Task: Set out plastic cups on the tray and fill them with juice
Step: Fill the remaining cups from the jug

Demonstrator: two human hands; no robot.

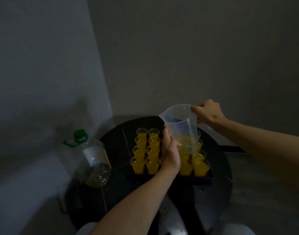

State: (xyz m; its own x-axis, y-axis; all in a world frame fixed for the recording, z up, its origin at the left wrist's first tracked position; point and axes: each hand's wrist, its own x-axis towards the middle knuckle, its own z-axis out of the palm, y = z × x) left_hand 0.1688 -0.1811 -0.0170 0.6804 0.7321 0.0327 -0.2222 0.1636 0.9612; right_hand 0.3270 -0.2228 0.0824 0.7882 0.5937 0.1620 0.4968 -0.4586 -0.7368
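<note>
The jug (181, 126), with a little juice (186, 145) pooled in its base, hangs over the middle of the tray (169, 178), spout toward 10 o'clock. The cups (153, 160) in view look full; those behind the jug are hidden. The left grip (170, 155) wraps the jug's lower wall and the right grip (208, 112) clasps its rim at 2 o'clock. With so little left, it is best to tip slowly, spout low over one cup, to spare the worktop (115, 145). A bottle (93, 163) sits at 9 o'clock.

You seem to be in a home: bare walls (196, 56) meet behind the small round desk (115, 148), a big bottle (93, 160) at its left edge.
</note>
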